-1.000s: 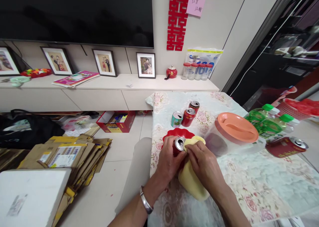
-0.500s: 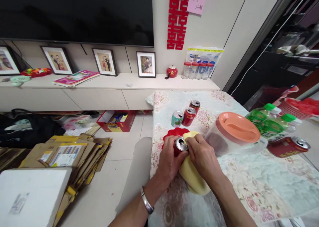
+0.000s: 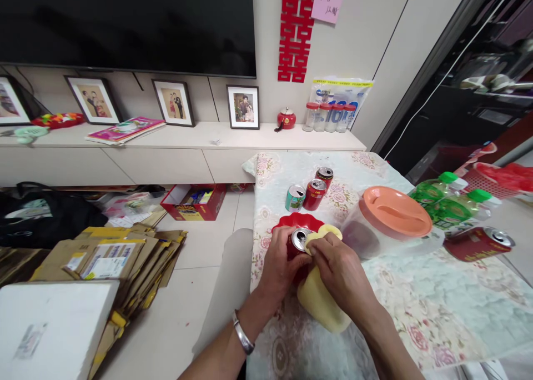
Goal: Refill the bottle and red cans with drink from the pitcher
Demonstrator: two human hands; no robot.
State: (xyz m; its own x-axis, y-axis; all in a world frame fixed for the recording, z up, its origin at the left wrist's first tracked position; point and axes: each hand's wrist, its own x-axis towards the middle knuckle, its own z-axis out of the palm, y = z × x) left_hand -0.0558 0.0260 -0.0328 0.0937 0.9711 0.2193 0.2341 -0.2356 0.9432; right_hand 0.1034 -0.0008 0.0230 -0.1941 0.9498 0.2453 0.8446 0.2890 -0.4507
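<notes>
My left hand (image 3: 277,263) is wrapped round a dark red drink can (image 3: 295,249), whose silver top with an open mouth faces up. My right hand (image 3: 339,263) pinches a soft yellow cloth (image 3: 322,302) against the can's rim. Part of the cloth bunches above my fingers and the rest hangs below them. Behind the can lies a red scalloped dish (image 3: 297,221), partly covered by my hands. Farther back on the floral tablecloth stand a small green can (image 3: 295,198) and two red cans, the nearer red can (image 3: 315,195) and the farther red can (image 3: 324,176).
Right of my hands stands a clear tub with an orange lid (image 3: 395,212). Beyond it are green-capped bottles (image 3: 456,210) and a large red can lying tilted (image 3: 478,244). Flattened cardboard (image 3: 112,258) and a white foam box (image 3: 54,324) lie on the left.
My right hand has shifted slightly right and down along the can's rim with the cloth, which now bunches out farther right. My left hand keeps its hold on the can.
</notes>
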